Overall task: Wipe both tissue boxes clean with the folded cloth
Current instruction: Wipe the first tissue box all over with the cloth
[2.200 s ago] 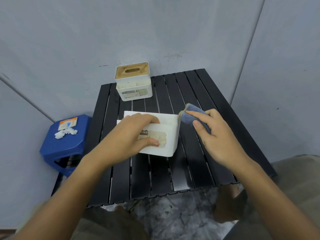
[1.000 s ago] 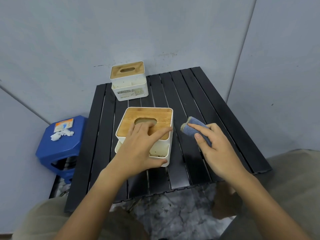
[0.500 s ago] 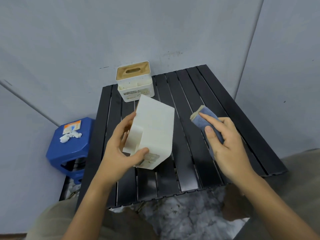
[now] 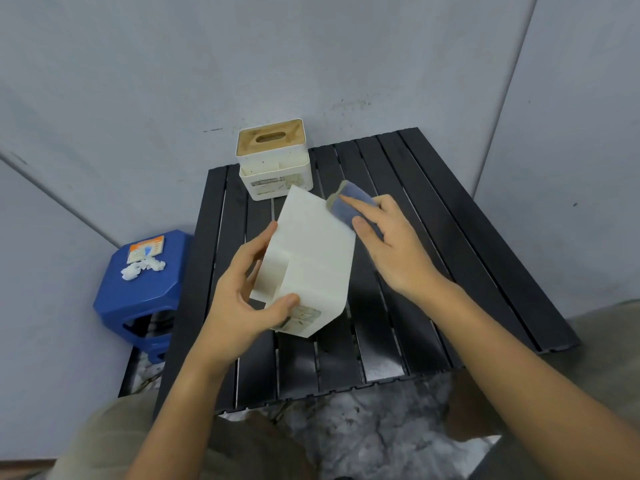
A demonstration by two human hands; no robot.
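- Boxes first: I count two tissue boxes. The near tissue box (image 4: 311, 261) is tipped up, its plain white underside facing me, over the middle of the black slatted bench (image 4: 433, 271).
- My left hand (image 4: 239, 303) grips that box from its 8 o'clock side, thumb pinching the lower face, fingers (image 4: 259, 240) curled round the left edge.
- One folded cloth (image 4: 349, 206), blue, touches the box's upper right edge at 1 o'clock.
- My right hand (image 4: 391, 247) pinches the cloth, fingers laid along it, thumb beneath.
- The far tissue box (image 4: 273, 161) stands upright at the bench's 12 o'clock edge, wooden lid up.
- One blue stool (image 4: 138, 296) sits at 9 o'clock beside the bench, carrying crumpled tissue (image 4: 142, 266) and one small packet (image 4: 145, 249).
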